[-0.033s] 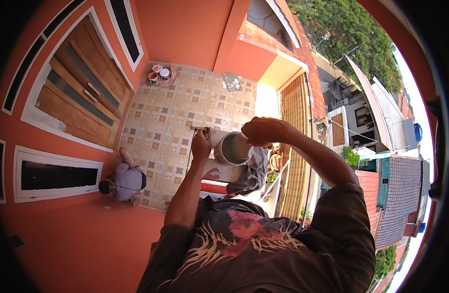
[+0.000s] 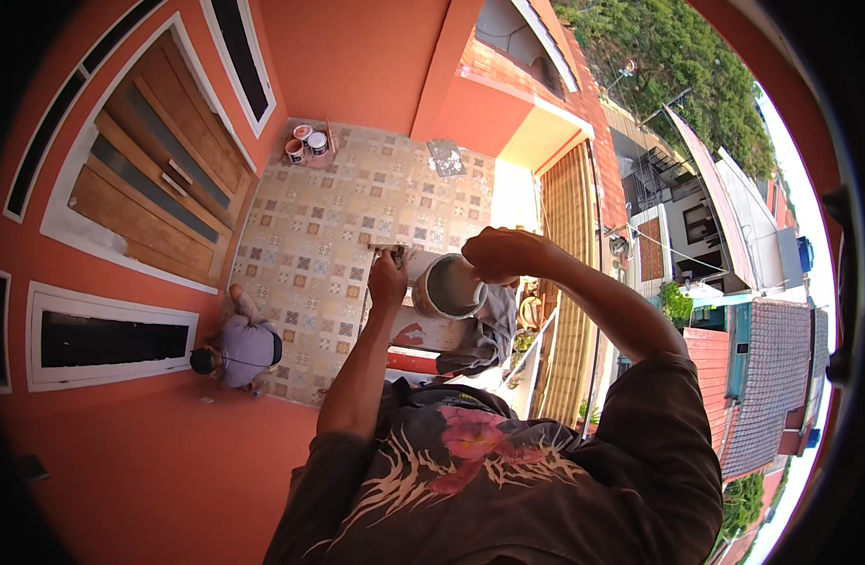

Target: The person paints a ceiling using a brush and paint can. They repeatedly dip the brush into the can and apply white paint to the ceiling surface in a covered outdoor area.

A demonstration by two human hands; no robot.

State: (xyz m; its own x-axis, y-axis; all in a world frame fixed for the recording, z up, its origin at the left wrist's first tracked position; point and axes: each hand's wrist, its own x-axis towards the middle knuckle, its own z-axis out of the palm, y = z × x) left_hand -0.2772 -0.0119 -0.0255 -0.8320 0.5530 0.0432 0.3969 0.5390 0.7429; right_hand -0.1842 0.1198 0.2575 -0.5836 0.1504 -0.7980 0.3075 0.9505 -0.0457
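A pale bucket (image 2: 448,297) with a grey inside stands in front of me. My right hand (image 2: 498,255) is closed over its right rim, knuckles up. Whatever its fingers hold is hidden behind the hand and rim. Left of the bucket, my left hand (image 2: 388,276) is closed around a small, flat, greyish tool like a scraper (image 2: 400,254), whose outline is partly hidden by the fingers. Beneath the bucket lies a worn board (image 2: 423,330) with a reddish stain. Dark grey cloth (image 2: 489,331) hangs beside it on the right.
Far below is a patterned tiled floor (image 2: 305,231). Paint pails (image 2: 317,143) stand at the far wall, near a spattered grey sheet (image 2: 446,158). Another person (image 2: 248,350) crouches at lower left by the orange wall (image 2: 169,443). A bamboo blind (image 2: 566,226) hangs at right.
My right hand has shifted very slightly left over the bucket. My left hand and the bucket look the same.
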